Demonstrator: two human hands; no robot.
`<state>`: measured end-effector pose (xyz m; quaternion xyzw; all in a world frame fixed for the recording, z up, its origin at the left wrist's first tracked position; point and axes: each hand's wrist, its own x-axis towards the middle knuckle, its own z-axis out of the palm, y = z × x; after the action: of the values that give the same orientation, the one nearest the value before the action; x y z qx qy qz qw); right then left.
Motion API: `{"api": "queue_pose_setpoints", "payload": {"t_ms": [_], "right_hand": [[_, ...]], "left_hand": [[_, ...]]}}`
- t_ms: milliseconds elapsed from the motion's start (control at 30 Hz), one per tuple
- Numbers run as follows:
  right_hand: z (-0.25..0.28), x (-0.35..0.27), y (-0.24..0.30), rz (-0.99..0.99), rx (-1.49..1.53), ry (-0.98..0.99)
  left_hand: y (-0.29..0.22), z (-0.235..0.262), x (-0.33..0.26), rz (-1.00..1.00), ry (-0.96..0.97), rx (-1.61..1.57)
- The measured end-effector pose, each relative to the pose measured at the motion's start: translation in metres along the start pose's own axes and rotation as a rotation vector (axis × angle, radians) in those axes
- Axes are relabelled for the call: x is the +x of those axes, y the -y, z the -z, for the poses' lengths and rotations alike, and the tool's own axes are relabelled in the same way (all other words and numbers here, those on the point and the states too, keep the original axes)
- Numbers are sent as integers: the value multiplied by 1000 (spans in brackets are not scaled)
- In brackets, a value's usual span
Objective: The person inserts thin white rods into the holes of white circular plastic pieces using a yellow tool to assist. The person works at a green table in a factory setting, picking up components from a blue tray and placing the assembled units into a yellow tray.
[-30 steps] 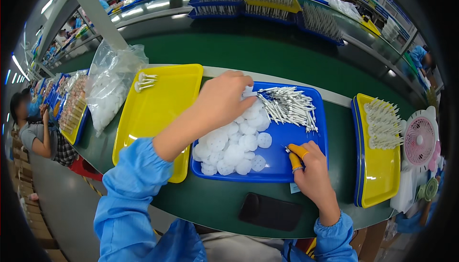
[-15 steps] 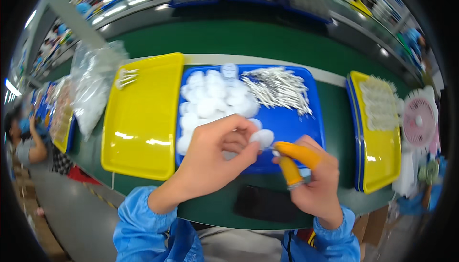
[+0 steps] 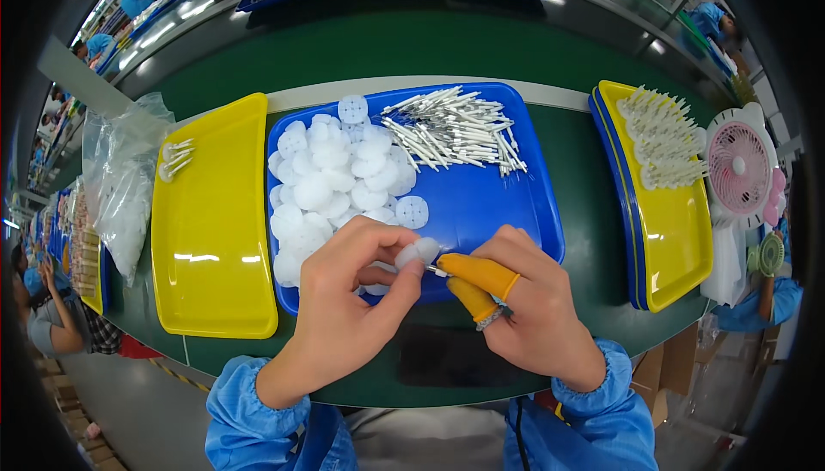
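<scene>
— White plastic disc (image 3: 416,253), pinched between thumb and fingertips of the left hand (image 3: 348,299). It sits just above the near rim of the blue tray (image 3: 481,204), close to the chest.

— And the right hand (image 3: 524,308)?

— Closed in a pinch too. Thumb and forefinger wear orange rubber finger cots (image 3: 478,273); between them a thin pin (image 3: 436,271), tip meeting the disc. Most of the pin is hidden, so I can't tell how far in it sits.

— Why cots on that hand only?

— My guess: grip on a slim, slippery shaft. The disc hand is bare.

— Stock layout?

— Loose discs (image 3: 331,183) heaped in the tray's left half, pins (image 3: 451,131) piled in its upper right, so each hand has its own supply on its own side. Yellow tray (image 3: 215,239) to the left holds a few assembled pieces (image 3: 174,155) at its far corner; another yellow tray (image 3: 679,239) at right carries rows of them (image 3: 662,136). Clear bag (image 3: 125,187) of white parts lies beyond the left tray.

— Anything else?

— Small pink fan (image 3: 739,166), far right.
</scene>
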<state>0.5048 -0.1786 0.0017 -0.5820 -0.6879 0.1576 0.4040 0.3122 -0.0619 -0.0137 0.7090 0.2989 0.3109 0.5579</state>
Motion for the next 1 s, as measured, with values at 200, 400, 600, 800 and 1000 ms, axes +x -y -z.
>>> {"api": "queue_pose_setpoints", "payload": {"t_ms": [200,400,600,800,1000], "right_hand": [[-2,-3,-3,21,40,29],[-3,-2,-9,-21,-35,20],[-3,-2,-10,-37,-89,50],[-9,-1,-5,-21,-64,36],[-5,-4,-6,30,-9,29]], "left_hand": [[-3,3,0,-38,42,110],[-4,-1,0,-103,-9,206],[-1,-3,-3,-77,-30,247],[-1,-5,-3,-142,-66,292],[-5,-2,-1,-10,-53,173]]}}
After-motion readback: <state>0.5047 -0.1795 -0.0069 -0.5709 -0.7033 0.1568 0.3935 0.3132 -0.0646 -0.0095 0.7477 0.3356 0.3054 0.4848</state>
